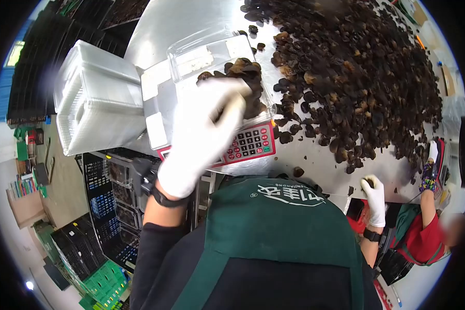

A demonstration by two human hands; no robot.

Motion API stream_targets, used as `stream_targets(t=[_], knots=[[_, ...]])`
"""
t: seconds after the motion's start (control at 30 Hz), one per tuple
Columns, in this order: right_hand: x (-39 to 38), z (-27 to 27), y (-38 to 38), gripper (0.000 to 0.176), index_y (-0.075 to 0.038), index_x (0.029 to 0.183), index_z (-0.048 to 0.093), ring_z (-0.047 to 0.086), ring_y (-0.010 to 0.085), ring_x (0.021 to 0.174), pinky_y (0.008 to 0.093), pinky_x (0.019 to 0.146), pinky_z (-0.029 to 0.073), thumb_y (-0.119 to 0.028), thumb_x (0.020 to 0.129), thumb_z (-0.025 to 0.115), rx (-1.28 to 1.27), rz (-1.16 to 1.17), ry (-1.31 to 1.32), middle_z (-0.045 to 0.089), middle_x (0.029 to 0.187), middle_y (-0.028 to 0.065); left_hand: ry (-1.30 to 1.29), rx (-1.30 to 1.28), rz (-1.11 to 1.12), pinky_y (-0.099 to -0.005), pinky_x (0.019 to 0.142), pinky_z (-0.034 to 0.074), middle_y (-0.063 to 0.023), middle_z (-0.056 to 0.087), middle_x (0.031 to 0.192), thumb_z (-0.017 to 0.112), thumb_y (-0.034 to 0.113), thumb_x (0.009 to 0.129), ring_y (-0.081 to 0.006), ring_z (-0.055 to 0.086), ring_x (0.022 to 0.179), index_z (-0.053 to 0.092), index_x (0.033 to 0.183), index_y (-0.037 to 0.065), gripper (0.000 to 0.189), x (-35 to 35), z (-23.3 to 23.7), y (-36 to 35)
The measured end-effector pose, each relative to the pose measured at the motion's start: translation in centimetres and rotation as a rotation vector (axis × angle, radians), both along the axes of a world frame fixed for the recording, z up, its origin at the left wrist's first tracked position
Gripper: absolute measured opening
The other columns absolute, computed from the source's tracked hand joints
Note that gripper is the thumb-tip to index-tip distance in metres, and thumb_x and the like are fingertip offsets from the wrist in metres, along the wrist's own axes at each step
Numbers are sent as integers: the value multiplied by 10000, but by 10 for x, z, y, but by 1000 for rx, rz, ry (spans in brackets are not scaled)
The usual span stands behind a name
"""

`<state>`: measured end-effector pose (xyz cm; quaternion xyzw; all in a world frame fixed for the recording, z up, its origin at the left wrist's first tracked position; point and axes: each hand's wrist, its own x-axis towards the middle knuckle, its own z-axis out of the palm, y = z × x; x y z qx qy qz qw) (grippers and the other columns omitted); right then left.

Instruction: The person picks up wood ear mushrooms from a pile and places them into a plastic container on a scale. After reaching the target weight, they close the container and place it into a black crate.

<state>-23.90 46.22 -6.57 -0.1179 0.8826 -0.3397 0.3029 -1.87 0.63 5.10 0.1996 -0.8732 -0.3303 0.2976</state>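
Observation:
My left hand (204, 126), in a white glove, is over a clear plastic box on a weighing scale with a red keypad (250, 142). It is smeared by motion, and whether its fingers hold anything cannot be made out. Dark brown mushroom pieces (250, 72) lie in the box (267, 98), partly hidden by that hand. At the table's near edge, my right hand (375, 200), also gloved, has its fingers curled around what looks like a small dark mushroom piece (367, 182).
A large heap of dark mushroom pieces (346, 77) covers much of the metal table (157, 33). Nested clear plastic boxes (106, 98) stand left of the scale. At right, a co-worker in red (423, 240) has a gloved hand (433, 151) by the heap. Black crates (77, 248) stand lower left.

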Motion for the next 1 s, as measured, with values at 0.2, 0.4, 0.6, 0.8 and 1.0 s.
stream_targets(t=[0.2,0.4,0.6,0.8,1.0], knots=[[36,-48,138,341,9,1082,725,707,294,923,374,852,553,-231,845,777,508,208,173,729,992,163,-401,-354,72,-335,732,545,-74,736,859,752,340,869,-196,708,768,771,992,106,265,-43,-25,-64],[36,-29,78,270,25,1122,694,668,195,896,325,840,521,-168,933,688,166,62,59,718,1004,137,-643,-155,-5,-311,634,547,-81,723,838,732,337,881,-179,714,754,723,1035,98,284,-42,-5,-69],[6,16,-61,217,20,1122,695,668,176,880,299,811,522,-86,935,664,-39,312,352,719,1004,123,-510,-175,-105,-310,664,542,-62,713,852,750,315,861,-167,692,746,682,1045,98,293,-33,-20,-75],[17,61,-226,265,-43,1184,701,640,90,843,261,763,517,-84,923,701,-408,446,222,701,1005,50,-489,-23,-88,-312,757,516,-38,666,831,764,176,836,-143,626,792,636,946,68,201,-31,-28,-67],[23,76,-351,451,-67,1291,633,653,327,1004,394,917,530,-185,862,707,-731,803,775,634,1204,184,-272,-66,-21,-298,802,514,-36,669,903,806,100,800,-126,616,851,648,1076,36,324,-12,-49,-68]])
